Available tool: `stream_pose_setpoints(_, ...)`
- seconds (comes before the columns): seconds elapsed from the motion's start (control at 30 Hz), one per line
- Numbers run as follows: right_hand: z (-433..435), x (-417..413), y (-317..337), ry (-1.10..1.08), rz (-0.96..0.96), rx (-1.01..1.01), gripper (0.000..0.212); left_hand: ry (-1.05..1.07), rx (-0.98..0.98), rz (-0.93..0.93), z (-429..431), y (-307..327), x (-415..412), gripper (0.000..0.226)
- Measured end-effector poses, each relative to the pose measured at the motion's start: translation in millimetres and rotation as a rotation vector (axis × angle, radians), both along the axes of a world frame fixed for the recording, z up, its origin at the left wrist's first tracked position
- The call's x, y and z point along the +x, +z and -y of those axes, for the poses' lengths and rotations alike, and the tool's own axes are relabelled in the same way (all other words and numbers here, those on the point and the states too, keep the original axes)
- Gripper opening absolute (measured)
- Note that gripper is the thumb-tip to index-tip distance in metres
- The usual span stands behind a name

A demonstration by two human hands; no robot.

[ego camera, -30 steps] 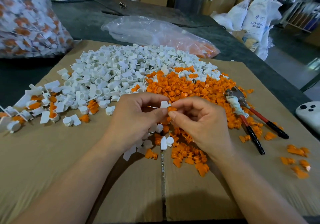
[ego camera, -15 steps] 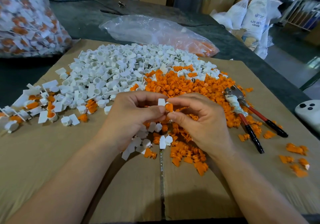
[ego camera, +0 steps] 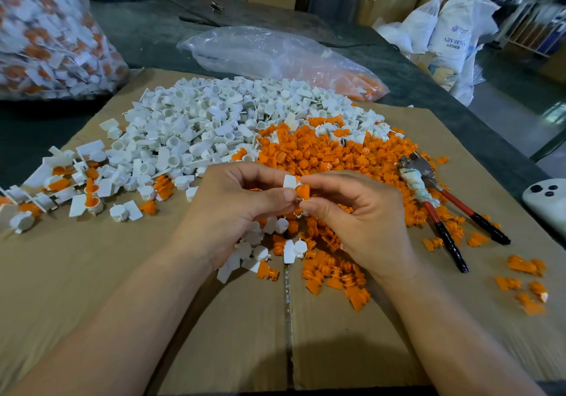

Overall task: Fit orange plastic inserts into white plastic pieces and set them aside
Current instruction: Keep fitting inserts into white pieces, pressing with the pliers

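Observation:
My left hand pinches a small white plastic piece between thumb and forefinger. My right hand pinches an orange insert and holds it against that white piece, just above the cardboard. Behind the hands lies a big heap of white pieces with a heap of orange inserts to its right. Fitted white-and-orange pieces lie spread at the far left of the cardboard.
Red-and-black-handled pliers lie right of the orange heap. A clear bag of orange parts sits behind the piles, and a big bag of finished pieces at the back left. A white device rests at the right edge. Loose orange inserts dot the cardboard.
The orange insert has come up against the white piece between my fingertips. Both hands stay in almost the same spot above the cardboard.

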State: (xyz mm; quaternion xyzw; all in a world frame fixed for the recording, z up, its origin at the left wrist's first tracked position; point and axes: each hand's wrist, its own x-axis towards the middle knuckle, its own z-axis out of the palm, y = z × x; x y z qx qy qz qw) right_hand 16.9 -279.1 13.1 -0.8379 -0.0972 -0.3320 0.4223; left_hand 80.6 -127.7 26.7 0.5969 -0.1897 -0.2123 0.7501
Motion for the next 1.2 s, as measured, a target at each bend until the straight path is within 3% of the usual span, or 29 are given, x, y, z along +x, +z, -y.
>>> stream_pose_setpoints(0.23, -1.4, -1.2, 0.9, -0.054, 0.062, -0.199, 0.025, 0.037, 0.037, 0.045, 1.9, -0.8, -1.8, 0.013)
stream_pose_setpoints(0.47, -1.5, -0.2, 2.8, -0.034, 0.083, -0.159, 0.031, 0.001, -0.003, -0.036, 0.4, 1.8, -1.1, 0.012)
stream_pose_setpoints(1.0, -2.1, 0.3, 0.3, 0.006, 0.086, -0.13, 0.035, -0.002, 0.023, -0.034, 2.8, 0.7, -1.4, 0.009)
stream_pose_setpoints(1.2, -4.2, -0.9, -1.4, 0.031, -0.002, 0.033, 0.039, 0.033, -0.005, -0.04, 3.1, -0.3, 0.1, 0.011)
